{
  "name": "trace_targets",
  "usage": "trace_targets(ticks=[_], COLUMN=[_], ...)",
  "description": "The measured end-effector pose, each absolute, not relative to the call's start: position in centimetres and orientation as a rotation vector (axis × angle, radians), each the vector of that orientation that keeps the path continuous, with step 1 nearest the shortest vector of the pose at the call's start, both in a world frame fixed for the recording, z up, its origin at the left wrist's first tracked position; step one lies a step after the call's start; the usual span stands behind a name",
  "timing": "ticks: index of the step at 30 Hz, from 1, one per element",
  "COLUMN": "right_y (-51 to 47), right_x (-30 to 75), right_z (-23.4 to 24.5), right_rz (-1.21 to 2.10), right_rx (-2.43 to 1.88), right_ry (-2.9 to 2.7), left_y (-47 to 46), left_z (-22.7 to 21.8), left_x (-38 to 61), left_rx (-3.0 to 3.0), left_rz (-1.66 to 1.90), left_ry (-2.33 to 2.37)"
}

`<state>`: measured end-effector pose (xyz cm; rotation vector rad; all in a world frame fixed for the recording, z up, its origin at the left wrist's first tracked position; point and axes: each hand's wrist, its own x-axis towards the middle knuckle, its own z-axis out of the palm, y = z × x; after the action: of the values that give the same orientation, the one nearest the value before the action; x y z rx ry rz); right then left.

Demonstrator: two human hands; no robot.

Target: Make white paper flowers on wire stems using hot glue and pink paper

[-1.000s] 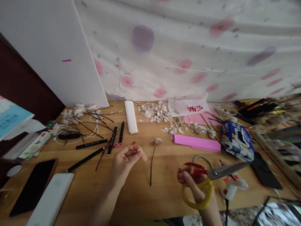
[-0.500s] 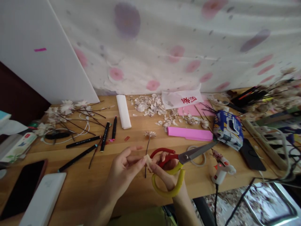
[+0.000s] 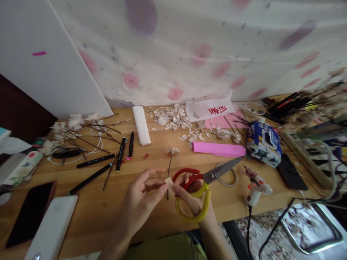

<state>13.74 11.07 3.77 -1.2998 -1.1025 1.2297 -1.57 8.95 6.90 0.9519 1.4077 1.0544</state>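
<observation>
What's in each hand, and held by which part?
Right hand grips the scissors by their red-and-yellow handles. Left hand pinches a small pale scrap by its edge between thumb and forefinger.

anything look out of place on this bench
Pale petal scraps lie strewn in a loose heap across the light wooden tabletop, beyond the pink paper strip, looking spilled rather than set down.

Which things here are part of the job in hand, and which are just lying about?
Part of the job: left hand, right hand, red-and-yellow-handled steel scissors, small cream piece.
Lying about: pink folded paper strip, white hot glue gun, black smartphone.
</observation>
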Motion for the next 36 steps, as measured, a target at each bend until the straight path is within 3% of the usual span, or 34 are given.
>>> trace_targets(ticks=[13,23,36], right_y=[10.2,11.3,12.9], right_x=[23.4,23.9,23.6], right_z=[-1.6,-4.1,-4.6], right_rz=[1.094,0.928,0.699], right_rx=[-1.664,-1.901,-2.016], right_ry=[-0.807,-1.031,-1.374], left_y=[15.5,14.7,12.6], left_z=[-4.1,-6.0,-6.7], left_x=[-6.0,-6.9,-9.3], left_rx=[1.684,2.134,2.139], left_rz=[0.913,0.681,0.690], left_ry=[1.860,1.964,2.201])
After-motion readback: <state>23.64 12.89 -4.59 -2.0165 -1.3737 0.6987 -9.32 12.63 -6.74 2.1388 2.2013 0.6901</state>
